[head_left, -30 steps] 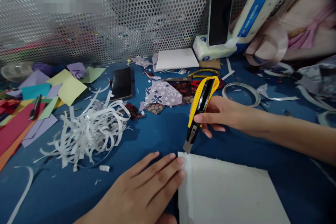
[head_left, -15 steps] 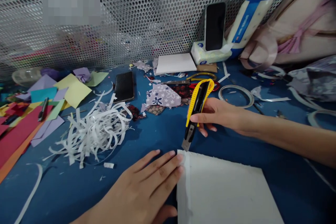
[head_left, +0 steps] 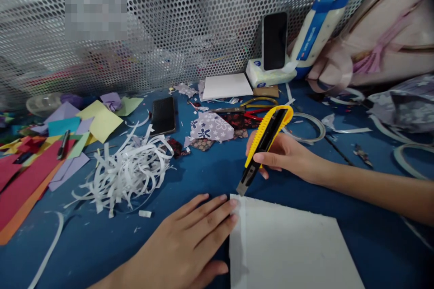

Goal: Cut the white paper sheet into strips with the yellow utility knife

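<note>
My right hand (head_left: 278, 156) grips a yellow and black utility knife (head_left: 264, 144), handle leaning up and to the right. Its short metal blade points down at the top left corner of a white board (head_left: 298, 244), touching or just above the edge. Along the board's left side runs a strip of white tape (head_left: 241, 235). My left hand (head_left: 193, 239) lies flat beside that side, fingers stretched out, with fingertips on the board's left edge. The lower part of the board is cut off by the picture's bottom edge.
A heap of white paper strips (head_left: 130, 167) lies left of centre, near a dark phone (head_left: 163, 115). Coloured papers (head_left: 34, 176) cover the far left. Behind are patterned fabric scraps (head_left: 212, 126), scissors (head_left: 233, 109), tape rolls (head_left: 305, 127) and a phone (head_left: 274, 40) against a tissue pack (head_left: 262, 74).
The knife handle has tilted further to the right, while its blade tip stays near the board's corner. My left hand and the board hold almost still; the view has shifted slightly.
</note>
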`<action>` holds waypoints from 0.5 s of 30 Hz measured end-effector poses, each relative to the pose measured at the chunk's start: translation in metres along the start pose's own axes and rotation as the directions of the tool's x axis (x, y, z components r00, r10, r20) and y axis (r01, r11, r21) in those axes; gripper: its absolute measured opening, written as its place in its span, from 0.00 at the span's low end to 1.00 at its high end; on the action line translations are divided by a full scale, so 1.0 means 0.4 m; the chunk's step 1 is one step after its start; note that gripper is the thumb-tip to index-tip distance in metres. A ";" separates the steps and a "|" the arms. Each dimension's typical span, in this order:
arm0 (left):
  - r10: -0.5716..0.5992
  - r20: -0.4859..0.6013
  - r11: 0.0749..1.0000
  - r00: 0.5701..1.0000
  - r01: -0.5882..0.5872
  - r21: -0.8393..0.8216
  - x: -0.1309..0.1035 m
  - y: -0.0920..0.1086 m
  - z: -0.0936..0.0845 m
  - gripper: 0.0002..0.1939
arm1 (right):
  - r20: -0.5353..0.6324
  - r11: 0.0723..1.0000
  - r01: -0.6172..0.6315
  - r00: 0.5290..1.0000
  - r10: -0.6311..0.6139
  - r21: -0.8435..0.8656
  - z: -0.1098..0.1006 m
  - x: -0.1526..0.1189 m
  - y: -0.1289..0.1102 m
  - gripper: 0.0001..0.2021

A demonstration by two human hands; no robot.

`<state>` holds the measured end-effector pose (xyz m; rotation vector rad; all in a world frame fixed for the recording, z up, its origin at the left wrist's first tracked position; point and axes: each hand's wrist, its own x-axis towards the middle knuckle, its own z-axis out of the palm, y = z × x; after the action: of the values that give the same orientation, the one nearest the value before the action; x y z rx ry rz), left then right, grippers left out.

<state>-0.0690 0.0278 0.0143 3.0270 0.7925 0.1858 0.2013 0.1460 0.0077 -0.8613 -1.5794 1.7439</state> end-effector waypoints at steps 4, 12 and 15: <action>-0.031 -0.027 0.999 0.999 0.030 -0.042 -0.003 0.005 0.003 0.23 | 0.007 0.998 0.062 0.998 -0.062 0.028 0.002 -0.003 0.001 0.17; -0.049 -0.032 0.996 0.998 0.046 -0.072 -0.010 0.006 0.017 0.24 | -0.022 0.998 0.066 0.998 -0.066 0.002 -0.007 -0.001 0.014 0.18; -0.063 -0.032 0.995 0.998 0.060 -0.086 -0.012 0.006 0.022 0.24 | 0.005 0.997 0.076 0.997 -0.076 0.019 -0.002 -0.002 0.007 0.17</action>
<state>-0.0709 0.0236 0.0051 2.9234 0.8559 0.2652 0.2023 0.1457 0.0049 -0.7780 -1.5766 1.7069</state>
